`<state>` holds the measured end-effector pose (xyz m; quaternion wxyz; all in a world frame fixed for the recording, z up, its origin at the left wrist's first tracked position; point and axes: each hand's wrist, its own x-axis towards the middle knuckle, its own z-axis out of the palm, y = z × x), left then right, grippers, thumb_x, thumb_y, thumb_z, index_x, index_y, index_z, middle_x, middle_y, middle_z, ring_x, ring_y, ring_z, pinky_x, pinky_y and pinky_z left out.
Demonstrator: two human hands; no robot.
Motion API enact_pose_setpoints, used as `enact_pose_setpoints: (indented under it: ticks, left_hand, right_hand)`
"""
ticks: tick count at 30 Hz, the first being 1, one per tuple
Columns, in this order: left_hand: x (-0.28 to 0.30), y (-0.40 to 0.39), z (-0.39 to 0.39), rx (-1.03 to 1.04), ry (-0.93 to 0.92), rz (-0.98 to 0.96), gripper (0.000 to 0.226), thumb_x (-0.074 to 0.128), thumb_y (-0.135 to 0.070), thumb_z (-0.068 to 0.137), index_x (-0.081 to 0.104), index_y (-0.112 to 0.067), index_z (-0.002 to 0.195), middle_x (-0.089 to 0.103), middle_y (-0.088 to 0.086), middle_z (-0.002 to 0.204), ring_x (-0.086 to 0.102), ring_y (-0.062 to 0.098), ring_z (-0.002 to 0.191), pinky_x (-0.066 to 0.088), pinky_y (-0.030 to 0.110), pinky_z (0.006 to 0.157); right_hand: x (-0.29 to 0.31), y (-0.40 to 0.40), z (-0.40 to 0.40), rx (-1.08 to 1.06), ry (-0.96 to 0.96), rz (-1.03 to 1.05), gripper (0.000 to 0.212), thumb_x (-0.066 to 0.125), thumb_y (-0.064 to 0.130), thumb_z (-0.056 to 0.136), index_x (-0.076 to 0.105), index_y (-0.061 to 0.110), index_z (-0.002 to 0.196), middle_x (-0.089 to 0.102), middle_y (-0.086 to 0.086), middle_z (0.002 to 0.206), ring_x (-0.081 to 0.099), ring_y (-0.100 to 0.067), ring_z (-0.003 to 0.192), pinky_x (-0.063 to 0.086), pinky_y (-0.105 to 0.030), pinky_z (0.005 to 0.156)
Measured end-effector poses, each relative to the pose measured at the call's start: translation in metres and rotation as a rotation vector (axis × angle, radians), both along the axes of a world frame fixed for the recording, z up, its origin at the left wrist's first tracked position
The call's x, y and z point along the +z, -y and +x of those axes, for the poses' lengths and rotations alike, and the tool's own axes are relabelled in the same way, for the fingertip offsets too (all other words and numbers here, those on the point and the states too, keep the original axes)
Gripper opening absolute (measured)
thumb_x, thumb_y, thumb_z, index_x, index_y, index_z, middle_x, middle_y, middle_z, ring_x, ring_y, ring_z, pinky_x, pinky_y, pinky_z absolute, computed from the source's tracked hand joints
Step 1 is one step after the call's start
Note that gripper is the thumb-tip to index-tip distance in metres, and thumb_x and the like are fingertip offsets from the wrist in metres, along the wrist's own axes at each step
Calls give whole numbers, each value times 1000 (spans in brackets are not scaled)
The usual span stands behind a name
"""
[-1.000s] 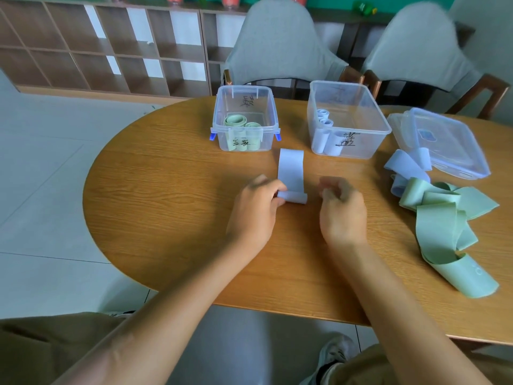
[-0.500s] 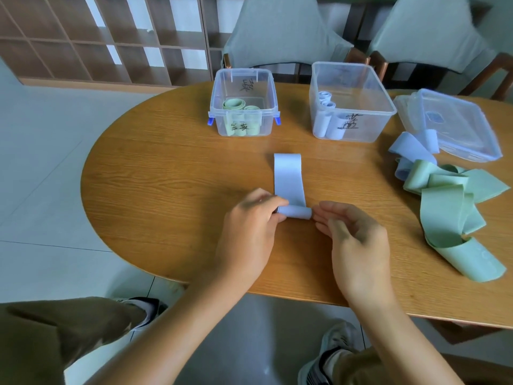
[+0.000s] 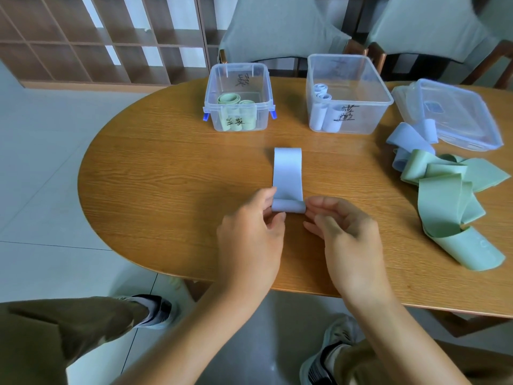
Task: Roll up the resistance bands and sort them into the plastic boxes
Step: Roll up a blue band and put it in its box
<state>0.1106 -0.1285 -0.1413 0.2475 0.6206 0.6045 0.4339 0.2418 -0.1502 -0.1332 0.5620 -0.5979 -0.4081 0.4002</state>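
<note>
While the pale blue flat rubber resistance band (image 3: 287,173) was only rolled a turn or two at its near end, the job looked roughly halfway at best. Two or so green rolls already sat in the small clear plastic box with blue clips (image 3: 238,100), and a couple of blue rolls stood in the bigger clear plastic box (image 3: 348,95) to its right. Off to the right, a loose heap of green bands (image 3: 447,198) and a blue one tangled under it (image 3: 402,143) hadn't been rolled yet, so plenty was left.

The blue band lay mid-table on the oval wooden table (image 3: 166,190), long axis running straight away from the person toward the boxes, far end folded over, the little roll lying crosswise at the near end.

The left hand (image 3: 249,240) was pinching the roll's left end between thumb and fingertips. The right hand (image 3: 347,240) had loosely curled fingers touching the roll's right end; whether it was really gripping, I couldn't tell. A clear lid (image 3: 455,115) sat beyond the heap.
</note>
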Motion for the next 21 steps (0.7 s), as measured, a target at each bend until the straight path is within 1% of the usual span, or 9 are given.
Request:
enact_pose_setpoints:
  ticks: [3,5,7,11,13,14,16,18,21]
  left_hand:
    - [-2,3,2,22,-58,3,40,69,-15,89,66,-27,127,75,-8,113,72,13,104,56,41,93]
    - [-1,3,1,28,-81,11,37,68,-13,90,68,-24,126,76,-6,111,72,16,103,56,41,92]
    - [2,4,0,19,-118,23,35,66,-12,91,70,-23,124,76,-6,109,72,16,102,56,40,89]
    - [6,7,-4,-22,-213,119,31,65,-8,91,74,-23,116,77,-8,99,72,16,86,56,35,74]
    - [5,6,-7,-71,-260,205,33,63,-2,87,76,-23,109,76,-10,100,68,13,81,53,31,69]
    - [3,4,-8,-100,-282,246,34,62,1,86,76,-22,107,76,-9,104,68,12,85,52,29,70]
    - [-4,1,-10,-142,-350,295,35,60,3,84,75,-15,110,73,1,113,69,17,98,56,31,82]
    - [-9,-2,-10,-156,-444,269,39,60,2,85,72,-12,119,69,8,122,66,24,112,54,34,94]
    - [-11,-8,-11,-151,-522,231,43,58,-5,88,68,-14,128,63,12,131,56,28,122,49,37,100]
  right_hand:
    - [1,0,-1,-10,36,-2,32,48,-7,95,71,14,103,75,2,101,71,-6,99,58,-34,92]
    - [-1,1,-1,-12,98,-6,32,49,-4,95,71,18,105,74,8,101,71,-4,97,58,-37,91]
    - [-3,2,-1,-6,240,11,31,53,2,96,71,23,109,74,14,100,70,-2,95,56,-35,92]
    - [-3,6,-5,-3,595,128,33,54,2,93,73,19,114,75,8,105,64,0,98,41,-3,84]
    - [-3,6,-8,26,698,212,36,53,-2,90,74,17,112,74,7,110,63,-1,100,37,1,85]
    - [-4,6,-8,49,740,250,39,53,-5,88,74,17,111,73,7,111,64,-3,100,38,-1,87]
    - [-10,3,-9,68,824,282,40,55,-7,87,73,16,113,71,1,116,64,-13,107,41,-8,93]
    - [-15,0,-9,52,904,255,39,56,-4,90,71,14,121,68,-7,125,60,-26,118,44,-23,101]
    - [-19,-5,-7,55,976,179,42,54,-1,92,65,14,130,60,-15,136,48,-37,130,42,-41,109]
